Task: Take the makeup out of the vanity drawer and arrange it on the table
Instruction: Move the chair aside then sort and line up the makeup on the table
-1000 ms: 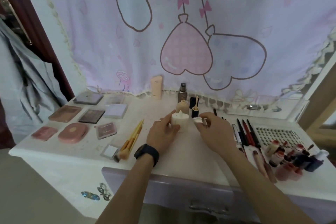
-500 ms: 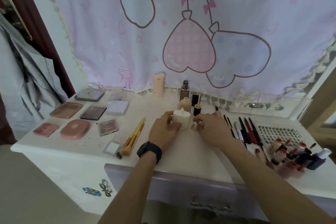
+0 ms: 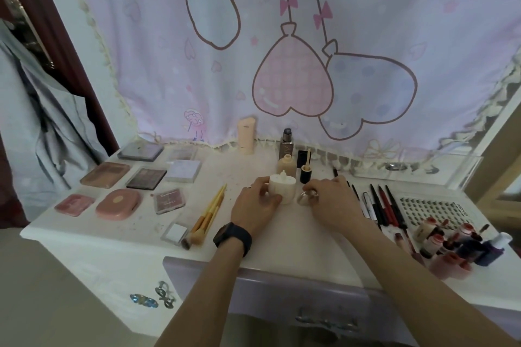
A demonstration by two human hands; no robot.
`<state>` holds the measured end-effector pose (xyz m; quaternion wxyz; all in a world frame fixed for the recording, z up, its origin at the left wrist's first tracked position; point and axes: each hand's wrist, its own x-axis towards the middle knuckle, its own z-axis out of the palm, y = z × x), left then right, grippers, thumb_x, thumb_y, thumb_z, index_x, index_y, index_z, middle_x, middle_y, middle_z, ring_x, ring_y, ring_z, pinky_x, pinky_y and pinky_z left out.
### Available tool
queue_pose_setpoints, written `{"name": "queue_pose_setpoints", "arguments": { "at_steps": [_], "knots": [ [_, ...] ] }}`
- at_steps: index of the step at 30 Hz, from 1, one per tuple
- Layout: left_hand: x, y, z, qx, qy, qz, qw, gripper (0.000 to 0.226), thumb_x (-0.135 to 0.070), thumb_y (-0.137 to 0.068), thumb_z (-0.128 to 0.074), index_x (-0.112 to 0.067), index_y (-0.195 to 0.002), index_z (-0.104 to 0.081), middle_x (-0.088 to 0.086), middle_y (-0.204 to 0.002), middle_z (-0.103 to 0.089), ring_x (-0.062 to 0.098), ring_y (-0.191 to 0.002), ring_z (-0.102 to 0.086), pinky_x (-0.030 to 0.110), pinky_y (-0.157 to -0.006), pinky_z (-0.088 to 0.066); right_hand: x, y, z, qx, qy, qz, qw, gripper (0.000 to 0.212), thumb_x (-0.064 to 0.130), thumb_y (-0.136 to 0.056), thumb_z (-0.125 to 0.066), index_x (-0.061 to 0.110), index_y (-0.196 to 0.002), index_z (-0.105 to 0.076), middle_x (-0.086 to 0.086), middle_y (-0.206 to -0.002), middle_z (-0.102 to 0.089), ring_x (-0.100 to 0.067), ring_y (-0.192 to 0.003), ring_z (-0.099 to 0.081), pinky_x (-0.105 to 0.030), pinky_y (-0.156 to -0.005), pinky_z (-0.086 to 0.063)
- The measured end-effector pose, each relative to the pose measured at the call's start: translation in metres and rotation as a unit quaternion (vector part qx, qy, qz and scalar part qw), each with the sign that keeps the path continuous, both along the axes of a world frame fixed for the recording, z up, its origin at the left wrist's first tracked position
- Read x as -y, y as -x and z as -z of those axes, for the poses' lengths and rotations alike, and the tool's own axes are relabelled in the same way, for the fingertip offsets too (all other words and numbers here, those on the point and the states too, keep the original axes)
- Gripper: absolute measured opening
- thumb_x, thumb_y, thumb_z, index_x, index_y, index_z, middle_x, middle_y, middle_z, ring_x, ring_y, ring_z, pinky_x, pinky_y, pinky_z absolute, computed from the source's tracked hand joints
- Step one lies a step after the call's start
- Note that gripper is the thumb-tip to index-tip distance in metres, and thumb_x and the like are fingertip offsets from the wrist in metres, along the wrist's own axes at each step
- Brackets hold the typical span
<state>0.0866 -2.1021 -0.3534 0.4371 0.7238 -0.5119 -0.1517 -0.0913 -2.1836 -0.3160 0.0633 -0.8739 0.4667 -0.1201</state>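
My left hand, with a black watch on the wrist, grips a cream foundation bottle that stands upright on the white vanity table. Its nozzle is bare. My right hand pinches the bottle's clear cap, which rests on the table just right of the bottle. Behind them stand a beige bottle, a dark-capped glass bottle, a small black vial and a peach tube. The lilac drawer front below is closed.
Several palettes and compacts lie in rows at left, with yellow brushes beside them. Pencils and pens lie at right, next to a dotted sheet and a cluster of small bottles. A pink cartoon curtain hangs behind.
My right hand has lowered the clear cap from beside the bottle's top down onto the table. My left hand keeps its hold on the bottle.
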Motion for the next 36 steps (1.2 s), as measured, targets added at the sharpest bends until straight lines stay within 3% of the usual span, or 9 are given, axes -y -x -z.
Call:
{"name": "queue_pose_setpoints", "arguments": {
  "at_steps": [6,10,16,19,24,30,36],
  "knots": [
    [-0.001,0.0,0.001,0.002,-0.009,0.005,1.0,0.046,-0.042,-0.087,-0.069,-0.033,-0.129,-0.054,-0.005,-0.117,-0.067,0.012,-0.103,-0.059,0.023,-0.083,-0.041,0.0,0.003,-0.002,-0.005,0.011,-0.012,1.0,0.036,0.024,-0.097,-0.049,0.029,-0.133,-0.056,0.003,-0.122,-0.066,-0.026,-0.113,-0.053,-0.032,-0.097,-0.037],
    [-0.001,0.0,0.002,0.009,-0.015,0.005,1.0,0.047,-0.043,-0.086,-0.07,-0.033,-0.129,-0.055,-0.008,-0.115,-0.066,0.012,-0.103,-0.058,0.025,-0.083,-0.043,-0.01,0.01,-0.007,0.037,0.011,0.003,0.999,0.04,0.025,-0.097,-0.053,0.027,-0.136,-0.053,0.003,-0.129,-0.061,-0.025,-0.119,-0.046,-0.03,-0.096,-0.036],
    [-0.005,0.004,-0.005,-0.005,-0.027,0.004,1.0,0.053,-0.042,-0.081,-0.072,-0.035,-0.13,-0.054,-0.02,-0.103,-0.06,0.007,-0.1,-0.058,0.018,-0.076,-0.042,-0.06,0.02,-0.001,0.155,0.017,0.006,0.988,0.033,0.022,-0.092,-0.062,0.025,-0.124,-0.059,0.01,-0.111,-0.053,-0.014,-0.106,-0.043,-0.025,-0.09,-0.035],
    [-0.005,0.005,-0.008,-0.01,-0.049,0.026,0.998,0.06,-0.033,-0.08,-0.074,-0.027,-0.135,-0.052,-0.009,-0.118,-0.065,0.008,-0.104,-0.059,0.012,-0.076,-0.041,-0.081,0.024,0.013,0.142,-0.006,0.002,0.99,0.03,0.028,-0.095,-0.058,0.027,-0.125,-0.059,0.009,-0.12,-0.055,-0.017,-0.121,-0.044,-0.028,-0.099,-0.04],
    [-0.016,-0.015,-0.023,0.074,-0.101,0.038,0.991,0.071,-0.024,-0.082,-0.075,-0.022,-0.144,-0.041,0.002,-0.136,-0.054,0.02,-0.125,-0.049,0.03,-0.102,-0.04,-0.093,0.029,0.032,0.067,0.018,-0.037,0.997,0.036,0.04,-0.1,-0.043,0.026,-0.129,-0.06,0.009,-0.129,-0.057,-0.012,-0.12,-0.047,-0.028,-0.098,-0.041],
    [-0.012,-0.066,-0.06,0.152,-0.078,-0.031,0.985,0.058,-0.022,-0.09,-0.065,-0.02,-0.144,-0.043,0.011,-0.144,-0.046,0.029,-0.131,-0.044,0.039,-0.106,-0.039,-0.094,0.031,0.045,0.105,0.073,-0.053,0.99,0.037,0.037,-0.099,-0.049,0.017,-0.123,-0.068,0.001,-0.124,-0.066,-0.02,-0.113,-0.059,-0.035,-0.095,-0.05],
    [0.037,-0.094,-0.081,0.167,-0.092,-0.081,0.978,0.068,-0.022,-0.09,-0.065,-0.018,-0.15,-0.034,0.016,-0.154,-0.026,0.035,-0.136,-0.038,0.042,-0.109,-0.037,-0.095,0.03,0.051,0.129,0.089,-0.05,0.986,0.043,0.041,-0.097,-0.043,0.018,-0.122,-0.071,0.0,-0.124,-0.069,-0.02,-0.117,-0.059,-0.038,-0.097,-0.049]
  ]
}}
